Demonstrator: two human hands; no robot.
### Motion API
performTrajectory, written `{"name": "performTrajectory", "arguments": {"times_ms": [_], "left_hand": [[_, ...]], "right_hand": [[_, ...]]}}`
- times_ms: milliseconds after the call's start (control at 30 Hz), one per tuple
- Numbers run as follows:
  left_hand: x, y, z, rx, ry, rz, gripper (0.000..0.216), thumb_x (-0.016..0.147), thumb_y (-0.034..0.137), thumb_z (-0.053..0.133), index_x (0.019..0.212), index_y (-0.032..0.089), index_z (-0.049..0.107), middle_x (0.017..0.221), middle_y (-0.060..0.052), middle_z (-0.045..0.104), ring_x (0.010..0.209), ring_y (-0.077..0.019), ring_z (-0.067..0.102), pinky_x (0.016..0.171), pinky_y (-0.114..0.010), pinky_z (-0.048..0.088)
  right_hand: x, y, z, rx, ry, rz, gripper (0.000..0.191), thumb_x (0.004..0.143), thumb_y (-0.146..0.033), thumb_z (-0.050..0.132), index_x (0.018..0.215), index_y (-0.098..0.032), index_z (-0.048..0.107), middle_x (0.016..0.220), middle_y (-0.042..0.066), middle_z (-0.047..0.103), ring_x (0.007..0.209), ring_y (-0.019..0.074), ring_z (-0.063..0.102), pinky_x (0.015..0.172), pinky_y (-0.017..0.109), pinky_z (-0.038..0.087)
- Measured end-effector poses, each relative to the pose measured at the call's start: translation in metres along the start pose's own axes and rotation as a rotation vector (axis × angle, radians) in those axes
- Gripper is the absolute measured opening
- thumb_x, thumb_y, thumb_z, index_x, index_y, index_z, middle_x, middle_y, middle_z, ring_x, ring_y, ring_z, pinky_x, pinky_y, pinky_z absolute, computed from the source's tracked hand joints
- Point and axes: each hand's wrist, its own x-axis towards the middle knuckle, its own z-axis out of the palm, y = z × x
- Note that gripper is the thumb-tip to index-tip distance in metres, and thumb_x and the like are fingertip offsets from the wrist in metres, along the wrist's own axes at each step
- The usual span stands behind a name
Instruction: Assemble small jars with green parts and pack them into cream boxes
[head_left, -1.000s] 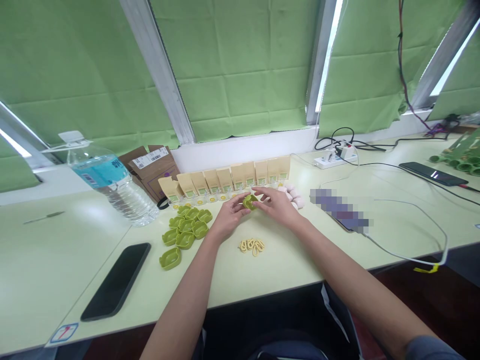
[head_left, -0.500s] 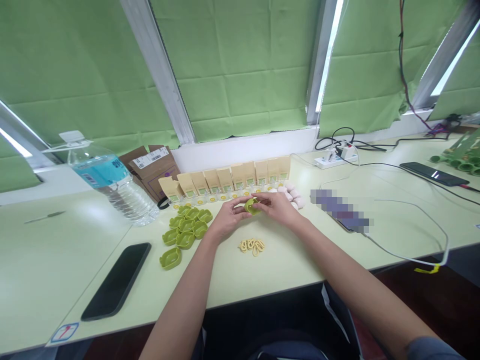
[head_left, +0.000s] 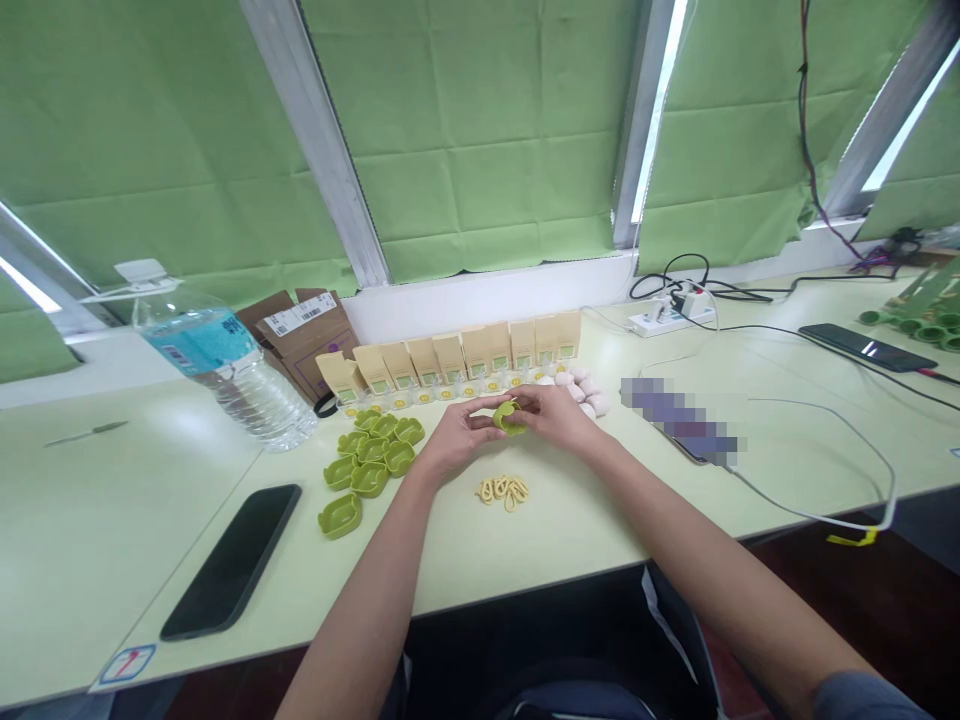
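Between my two hands, above the table, is a small green cup-like piece (head_left: 509, 418). The fingers of my left hand (head_left: 459, 440) close on its left side. My right hand (head_left: 551, 412) pinches it from the right, its fingertips partly covering it. To the left of my left hand lies a cluster of similar green shallow pieces (head_left: 373, 449), with one piece (head_left: 340, 516) nearer the front. Below my hands rests a small pile of pale yellow loops (head_left: 502, 491). Several white rounded pieces (head_left: 581, 390) sit just beyond my right hand.
Open-topped tan card boxes (head_left: 450, 362) stand in a row at the back, beside a brown carton (head_left: 311, 345). A water bottle (head_left: 232, 365) leans at the left, near a black phone (head_left: 232, 560). A power strip (head_left: 671, 318) and cables are at the right.
The green piece has turned slightly and shifted a little to the right between my fingers. Both hands keep their hold; the things on the table lie as before.
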Motion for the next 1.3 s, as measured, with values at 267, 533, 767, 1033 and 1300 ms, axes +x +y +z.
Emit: {"name": "performTrajectory", "arguments": {"times_ms": [267,533,767,1033,1300], "left_hand": [[0.0022,-0.003,-0.0009,-0.01,0.01,-0.005,0.06,0.063,0.018,0.086,0.121,0.021,0.069,0.126,-0.01,0.068,0.084,-0.017,0.069,0.089,-0.039,0.053],[0.0014,-0.0013,-0.0014,0.006,0.015,-0.016,0.059,0.06,0.016,0.086,0.117,0.02,0.071,0.121,-0.01,0.068,0.078,-0.0145,0.068,0.082,-0.035,0.054],[0.0021,-0.0005,-0.0009,-0.025,0.02,-0.019,0.062,0.056,0.015,0.087,0.116,0.018,0.072,0.119,-0.012,0.07,0.083,-0.0195,0.07,0.085,-0.04,0.055],[0.002,-0.0021,0.0028,-0.074,0.043,-0.026,0.066,0.059,0.012,0.086,0.122,0.018,0.07,0.094,-0.007,0.077,0.084,-0.0202,0.071,0.089,-0.04,0.053],[0.0031,-0.0036,0.0024,-0.095,0.038,0.0,0.064,0.056,0.012,0.088,0.118,0.018,0.072,0.11,-0.01,0.074,0.085,-0.0196,0.07,0.085,-0.038,0.054]], "right_hand": [[0.0006,0.0043,0.0039,0.038,-0.001,-0.001,0.014,0.083,-0.024,0.067,0.096,-0.02,0.068,0.083,0.002,0.075,0.074,0.0162,0.068,0.064,0.026,0.048],[0.0001,-0.0006,0.0016,0.001,0.022,0.05,0.015,0.077,-0.024,0.073,0.083,-0.02,0.06,0.071,-0.001,0.073,0.062,0.0141,0.065,0.057,0.023,0.042],[-0.0004,-0.0023,0.0019,0.013,0.052,0.0,0.02,0.076,-0.027,0.07,0.07,-0.02,0.052,0.065,-0.003,0.064,0.06,0.0133,0.057,0.055,0.023,0.037],[0.0011,-0.0002,0.0045,0.006,0.104,-0.051,0.016,0.078,-0.024,0.063,0.068,-0.02,0.051,0.062,-0.003,0.059,0.059,0.0129,0.052,0.056,0.024,0.035],[-0.0009,0.0009,0.0069,-0.016,0.125,-0.057,0.019,0.078,-0.023,0.061,0.065,-0.02,0.048,0.06,-0.003,0.056,0.058,0.0126,0.049,0.054,0.024,0.033]]}}
